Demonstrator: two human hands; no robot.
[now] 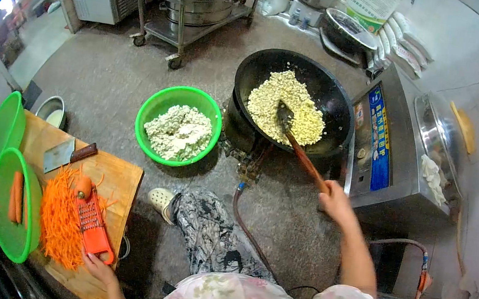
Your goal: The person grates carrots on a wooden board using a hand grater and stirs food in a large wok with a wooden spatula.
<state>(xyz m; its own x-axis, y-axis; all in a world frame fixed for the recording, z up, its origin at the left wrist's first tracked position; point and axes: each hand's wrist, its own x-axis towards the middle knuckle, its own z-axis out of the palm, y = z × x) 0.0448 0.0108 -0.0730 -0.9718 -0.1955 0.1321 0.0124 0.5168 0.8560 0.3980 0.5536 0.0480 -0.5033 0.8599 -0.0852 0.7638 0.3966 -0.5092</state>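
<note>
My right hand (340,203) is wrapped around the wooden handle of a spatula (306,161). Its dark blade is sunk in crumbled pale yellow-white food (280,103) inside a big black wok (337,114). At the lower left, my left hand (99,269) has its fingers closed at the handle end of an orange grater (93,223). The grater lies over a heap of shredded carrot (59,215), with a piece of carrot (84,186) at its upper end. Underneath is a wooden board (129,179), where a cleaver (68,155) also rests.
A green basin (215,136) of white crumbly food stands on the floor beside the wok. Green baskets (27,241) sit left of the board, one with carrots. A metal machine (398,167) is right, a wheeled rack (165,27) behind. A hose (236,205) crosses the floor.
</note>
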